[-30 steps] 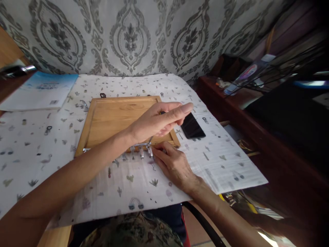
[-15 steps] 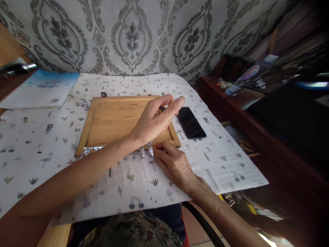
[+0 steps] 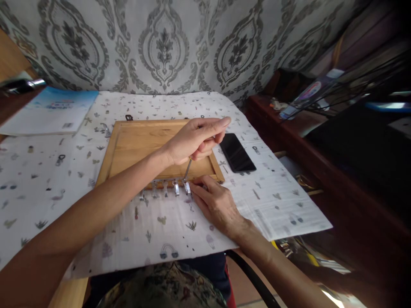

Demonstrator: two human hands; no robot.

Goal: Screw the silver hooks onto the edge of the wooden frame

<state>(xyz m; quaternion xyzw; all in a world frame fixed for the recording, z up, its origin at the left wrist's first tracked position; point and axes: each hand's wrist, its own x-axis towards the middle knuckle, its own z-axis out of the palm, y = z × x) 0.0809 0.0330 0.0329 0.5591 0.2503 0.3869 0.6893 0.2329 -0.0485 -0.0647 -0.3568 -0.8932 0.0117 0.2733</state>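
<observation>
My left hand (image 3: 199,139) is closed around a screwdriver (image 3: 188,167), its handle mostly hidden in the fingers. The thin shaft slants down to a metal hook rail (image 3: 160,182) along the near edge of a framed wooden board (image 3: 144,147). Several shiny hooks hang from this rail over the board's edge. At the rail's right end, my right hand (image 3: 216,203) pinches close beside the last hook (image 3: 187,188); its fingertips appear to press on the rail or the board's edge. My left forearm covers the rail's left part.
A black phone (image 3: 238,152) lies right of the board. Over the table runs a white patterned cloth (image 3: 154,231). A book (image 3: 51,111) rests at the back left, and a bottle (image 3: 308,96) lies on the dark furniture to the right. Behind hangs a patterned curtain (image 3: 163,47).
My left hand has turned, its fingers now curled under, and the screwdriver's shaft has come into view at the rail. My forearm sits slightly higher. My right hand has barely moved.
</observation>
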